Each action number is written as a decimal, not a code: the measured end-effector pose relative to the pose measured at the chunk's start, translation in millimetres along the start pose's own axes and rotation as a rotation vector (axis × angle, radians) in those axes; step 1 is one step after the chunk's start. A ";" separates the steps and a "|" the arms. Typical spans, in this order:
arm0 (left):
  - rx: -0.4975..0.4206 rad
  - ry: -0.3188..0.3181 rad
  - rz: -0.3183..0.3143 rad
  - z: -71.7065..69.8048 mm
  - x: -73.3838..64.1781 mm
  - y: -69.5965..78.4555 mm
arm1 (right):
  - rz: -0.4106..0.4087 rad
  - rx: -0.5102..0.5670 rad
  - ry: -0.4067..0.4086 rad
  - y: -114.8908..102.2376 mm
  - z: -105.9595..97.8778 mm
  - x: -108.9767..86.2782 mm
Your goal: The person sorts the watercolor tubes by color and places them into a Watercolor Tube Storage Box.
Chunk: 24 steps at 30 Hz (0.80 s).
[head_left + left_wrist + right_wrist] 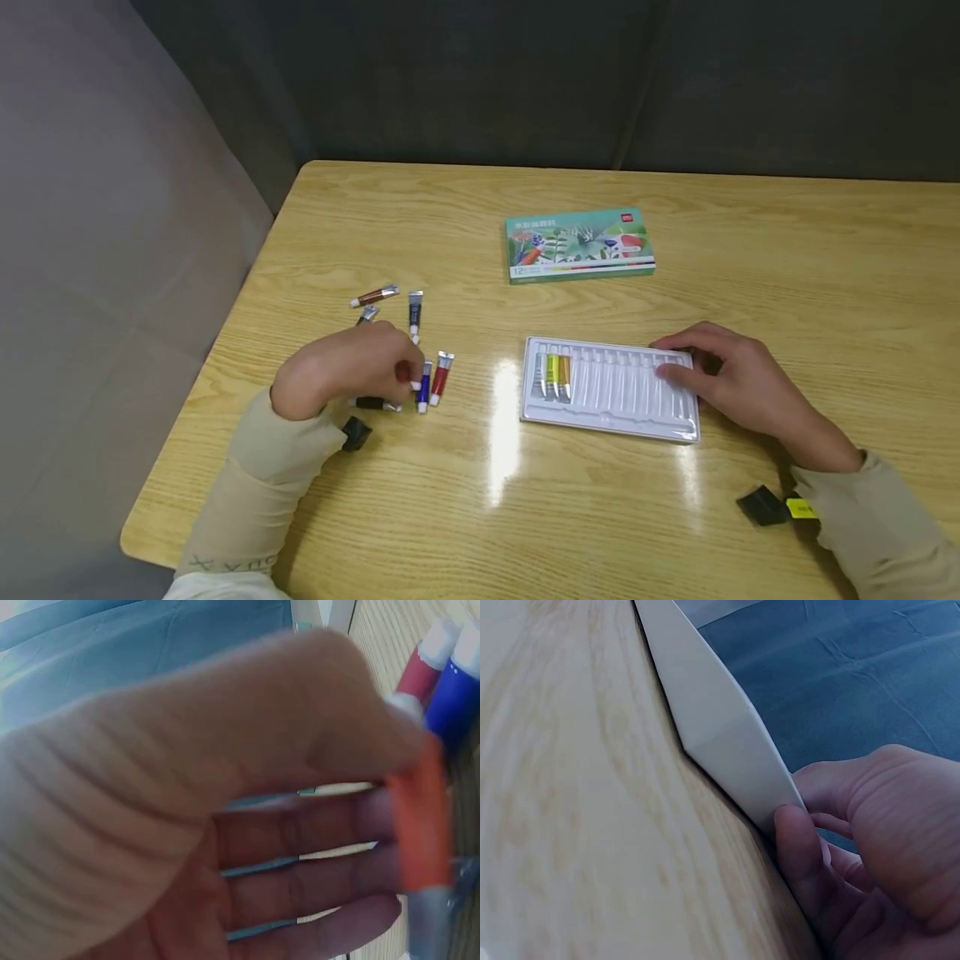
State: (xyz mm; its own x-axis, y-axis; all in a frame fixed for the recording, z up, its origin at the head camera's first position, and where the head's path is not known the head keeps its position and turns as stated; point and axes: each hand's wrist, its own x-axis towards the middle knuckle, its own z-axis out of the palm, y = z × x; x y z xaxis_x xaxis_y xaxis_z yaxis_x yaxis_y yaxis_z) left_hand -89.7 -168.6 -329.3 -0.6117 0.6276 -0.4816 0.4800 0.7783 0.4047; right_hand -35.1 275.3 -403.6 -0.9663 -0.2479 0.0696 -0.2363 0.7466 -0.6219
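Note:
My left hand (352,367) pinches an orange paint tube (424,825) between thumb and fingers, low over a group of tubes on the left of the table. Beside it lie a blue tube (423,390) and a red tube (441,382). A brown tube (375,296) and dark tubes are scattered around, some partly hidden by the hand. With my right hand (738,379) I hold the right end of a white plastic tray (600,421), thumb over its rim. Three tubes, whitish, yellow (552,368) and ochre (565,371), fill its leftmost slots.
A green paint box (581,246) with plant pictures lies behind the tray. The wooden table (450,508) has its left edge beyond the loose tubes. Dark cloth (465,83) hangs behind the table.

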 end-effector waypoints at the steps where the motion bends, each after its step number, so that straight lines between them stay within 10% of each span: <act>1: -0.008 0.010 0.014 0.4 0.5 0.3 | 0.004 0.002 -0.002 -0.1 -0.1 -0.1; 24: -0.001 0.193 0.180 8.2 33.9 31.0 | 0.013 0.004 -0.012 -3.8 -3.0 -1.2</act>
State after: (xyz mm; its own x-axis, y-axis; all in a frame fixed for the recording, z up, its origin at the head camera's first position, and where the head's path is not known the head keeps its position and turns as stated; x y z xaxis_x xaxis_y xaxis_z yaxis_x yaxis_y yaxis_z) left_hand -90.4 -123.1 -339.4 -0.6255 0.7409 -0.2447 0.5910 0.6546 0.4714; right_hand -33.4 274.6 -399.0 -0.9679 -0.2457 0.0527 -0.2238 0.7474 -0.6256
